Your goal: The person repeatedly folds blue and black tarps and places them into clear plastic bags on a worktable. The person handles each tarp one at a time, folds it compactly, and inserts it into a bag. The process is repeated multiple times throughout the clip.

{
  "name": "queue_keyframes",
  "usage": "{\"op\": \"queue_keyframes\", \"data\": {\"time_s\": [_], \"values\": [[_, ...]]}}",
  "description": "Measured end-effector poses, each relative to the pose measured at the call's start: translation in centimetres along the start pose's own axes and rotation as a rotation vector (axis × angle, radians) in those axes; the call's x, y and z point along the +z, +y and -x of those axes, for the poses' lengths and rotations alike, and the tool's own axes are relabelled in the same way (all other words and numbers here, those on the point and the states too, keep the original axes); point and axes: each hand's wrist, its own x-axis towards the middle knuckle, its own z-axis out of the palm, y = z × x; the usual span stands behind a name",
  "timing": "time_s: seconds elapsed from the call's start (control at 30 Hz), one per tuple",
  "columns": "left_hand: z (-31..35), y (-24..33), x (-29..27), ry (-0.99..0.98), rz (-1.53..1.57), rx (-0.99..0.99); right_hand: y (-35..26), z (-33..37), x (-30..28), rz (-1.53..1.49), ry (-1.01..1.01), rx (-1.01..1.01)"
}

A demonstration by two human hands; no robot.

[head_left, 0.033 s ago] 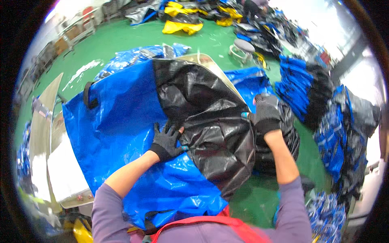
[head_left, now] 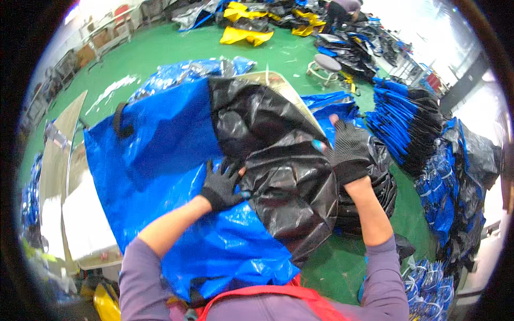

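Note:
A large glossy blue-and-black tarpaulin piece (head_left: 155,160) lies spread over a table before me, with a curved seam between its two colours. A black strap loop (head_left: 123,120) sits at its far left. My left hand (head_left: 222,184), in a dark ribbed glove, lies on the tarpaulin by the seam with fingers spread. At the right edge of the black part is my right hand (head_left: 350,150), also gloved. Its thumb, with a blue tip, and its stretched forefinger stand apart. The other fingers are partly hidden. Below that hand, crumpled black material (head_left: 369,198) hangs at the table's side.
A pale table edge (head_left: 284,88) shows beyond the tarpaulin. Stacked blue-and-black pieces (head_left: 399,120) and tied blue bundles (head_left: 428,289) lie to the right. A round stool (head_left: 325,64) stands farther off on the green floor. At the back a person (head_left: 342,10) bends over piles.
My right hand has shifted slightly, its thumb and forefinger lifting a little up and left at the black edge. My left hand stays in place. The whole view has tilted slightly.

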Motion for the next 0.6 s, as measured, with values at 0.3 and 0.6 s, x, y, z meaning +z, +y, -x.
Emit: {"op": "queue_keyframes", "data": {"time_s": [0.3, 0.6], "values": [[24.6, 0.8, -9.2, 0.228, -0.237, -0.564, -13.9, -4.2, 20.5, -0.059, -0.304, -0.486], [45.7, 0.8, -7.0, 0.557, 1.119, -1.301, -11.7, -4.9, 20.8, -0.038, -0.229, -0.351]]}}
